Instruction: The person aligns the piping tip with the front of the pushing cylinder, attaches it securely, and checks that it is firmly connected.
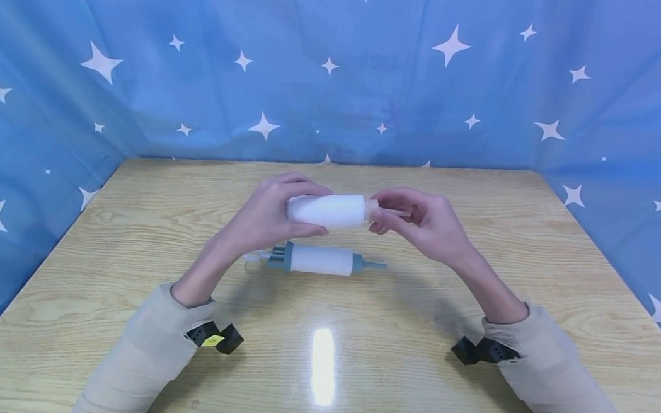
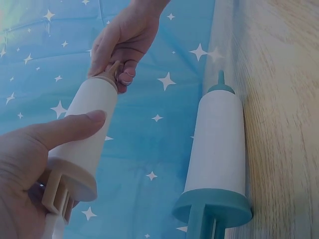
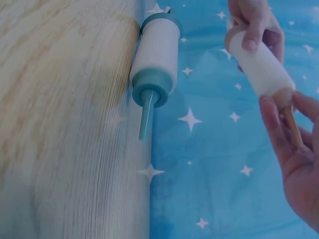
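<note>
Holding wht/beige tube (image 1: 330,211) w/ hands (image 1: 270,209) (image 1: 431,224)

The beige-ended tube (image 1: 330,211) looks like plain plastic to me: smooth white barrel, pretty matt, with beige end pieces (image 2: 74,180) that read as dull moulded plastic too. Same deal with the teal-ended tube (image 1: 321,260), smooth white body plus solid-looking teal plastic fittings (image 2: 214,206). Desk (image 1: 410,388) is pale wood or a wood-look top, grain showing, and shiny enough to throw back a hard white glare (image 1: 323,366). Backdrop (image 1: 325,105) looks like thin, smooth, lightly creased cloth, though it could be plastic sheeting. Sleeves (image 1: 146,347) are soft matt fabric, and the wrist units (image 1: 483,353) look like black plastic.
</note>
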`<state>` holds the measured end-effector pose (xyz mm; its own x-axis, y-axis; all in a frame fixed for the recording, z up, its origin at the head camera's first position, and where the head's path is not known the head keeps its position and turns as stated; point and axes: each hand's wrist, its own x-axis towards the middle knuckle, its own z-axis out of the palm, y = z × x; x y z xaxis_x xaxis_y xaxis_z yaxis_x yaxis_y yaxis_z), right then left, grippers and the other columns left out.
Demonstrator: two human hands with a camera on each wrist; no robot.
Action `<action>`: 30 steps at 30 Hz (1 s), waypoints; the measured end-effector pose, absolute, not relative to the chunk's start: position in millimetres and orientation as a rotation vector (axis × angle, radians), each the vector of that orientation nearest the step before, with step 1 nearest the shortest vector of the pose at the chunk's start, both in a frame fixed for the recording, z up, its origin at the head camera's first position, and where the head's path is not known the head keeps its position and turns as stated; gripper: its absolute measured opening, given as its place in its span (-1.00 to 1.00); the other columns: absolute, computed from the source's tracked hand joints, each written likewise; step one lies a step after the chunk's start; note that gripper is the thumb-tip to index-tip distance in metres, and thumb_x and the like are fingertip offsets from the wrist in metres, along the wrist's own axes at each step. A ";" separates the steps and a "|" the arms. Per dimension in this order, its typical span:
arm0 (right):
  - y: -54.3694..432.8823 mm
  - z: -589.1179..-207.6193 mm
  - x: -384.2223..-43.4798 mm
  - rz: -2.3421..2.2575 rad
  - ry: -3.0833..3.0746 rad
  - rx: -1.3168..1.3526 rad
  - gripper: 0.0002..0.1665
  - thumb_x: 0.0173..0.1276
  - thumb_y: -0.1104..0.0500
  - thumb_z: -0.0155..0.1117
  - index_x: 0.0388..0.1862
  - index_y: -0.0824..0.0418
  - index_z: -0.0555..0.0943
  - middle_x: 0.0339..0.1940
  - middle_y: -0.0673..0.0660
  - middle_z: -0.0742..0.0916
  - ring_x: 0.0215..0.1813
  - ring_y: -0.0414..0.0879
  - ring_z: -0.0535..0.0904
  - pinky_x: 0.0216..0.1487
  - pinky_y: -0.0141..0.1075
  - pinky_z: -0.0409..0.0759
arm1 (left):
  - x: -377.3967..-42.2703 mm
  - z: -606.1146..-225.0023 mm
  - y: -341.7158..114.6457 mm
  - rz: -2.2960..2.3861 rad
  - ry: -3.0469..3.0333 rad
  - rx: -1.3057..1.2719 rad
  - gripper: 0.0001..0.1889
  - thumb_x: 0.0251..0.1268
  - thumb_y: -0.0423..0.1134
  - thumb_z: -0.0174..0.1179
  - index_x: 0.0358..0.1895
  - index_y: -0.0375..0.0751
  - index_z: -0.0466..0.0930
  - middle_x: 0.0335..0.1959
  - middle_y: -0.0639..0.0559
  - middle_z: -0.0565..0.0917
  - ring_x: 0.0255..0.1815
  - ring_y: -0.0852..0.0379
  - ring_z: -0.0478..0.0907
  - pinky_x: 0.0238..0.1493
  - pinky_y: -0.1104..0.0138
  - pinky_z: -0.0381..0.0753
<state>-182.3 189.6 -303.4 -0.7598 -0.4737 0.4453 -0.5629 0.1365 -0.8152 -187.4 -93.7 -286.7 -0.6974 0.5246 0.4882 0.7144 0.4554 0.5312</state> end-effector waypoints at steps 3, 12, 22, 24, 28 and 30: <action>189.5 -303.8 -182.0 1.694 -2.298 1.055 -0.68 0.35 0.48 0.31 0.08 0.49 0.61 -0.05 0.34 0.75 -0.13 -0.02 0.77 -0.13 -0.16 0.73 | -186.8 -286.2 -94.2 -1.098 -2.464 -1.057 -0.47 -0.09 -0.24 0.64 0.05 -0.22 0.74 0.03 -0.11 0.71 0.04 -0.08 0.63 0.00 0.06 0.64; 190.0 -304.4 -182.7 1.653 -2.168 1.122 -0.51 0.15 0.66 0.33 0.10 0.51 0.60 0.01 0.38 0.72 0.02 -0.05 0.72 0.02 -0.17 0.68 | -187.2 -285.2 -96.5 -1.173 -2.469 -1.047 -0.46 -0.08 -0.21 0.64 0.07 -0.19 0.75 0.00 -0.05 0.74 -0.01 0.01 0.64 -0.08 0.12 0.64; 189.7 -303.7 -182.2 1.665 -2.247 1.076 -0.62 0.22 0.57 0.36 0.05 0.51 0.63 -0.03 0.35 0.75 -0.02 -0.08 0.75 -0.08 -0.17 0.71 | -186.4 -283.9 -95.8 -1.114 -2.478 -1.064 -0.49 -0.04 -0.27 0.61 0.07 -0.21 0.74 0.02 -0.12 0.71 0.00 -0.08 0.64 -0.09 0.09 0.68; 190.3 -304.2 -182.6 1.683 -2.245 1.093 -0.63 0.25 0.57 0.34 0.06 0.53 0.63 -0.03 0.38 0.74 -0.06 -0.06 0.76 -0.11 -0.16 0.72 | -186.3 -284.0 -96.1 -1.107 -2.474 -1.072 -0.50 -0.03 -0.28 0.61 0.07 -0.22 0.74 0.02 -0.13 0.71 -0.01 -0.09 0.65 -0.09 0.08 0.69; 191.3 -305.0 -183.2 1.709 -2.238 1.122 -0.67 0.30 0.56 0.29 0.06 0.55 0.62 -0.09 0.39 0.75 -0.19 0.00 0.78 -0.17 -0.13 0.73 | -186.2 -284.3 -96.0 -1.098 -2.471 -1.082 -0.50 -0.02 -0.30 0.60 0.08 -0.24 0.74 0.02 -0.14 0.70 0.00 -0.11 0.65 -0.08 0.08 0.69; 191.5 -304.9 -183.4 1.701 -2.243 1.126 -0.69 0.33 0.54 0.28 0.06 0.55 0.62 -0.12 0.37 0.76 -0.26 0.04 0.77 -0.20 -0.14 0.73 | -185.7 -283.9 -96.0 -1.097 -2.470 -1.086 -0.49 -0.02 -0.30 0.60 0.09 -0.24 0.73 0.02 -0.15 0.70 0.00 -0.11 0.64 -0.08 0.07 0.69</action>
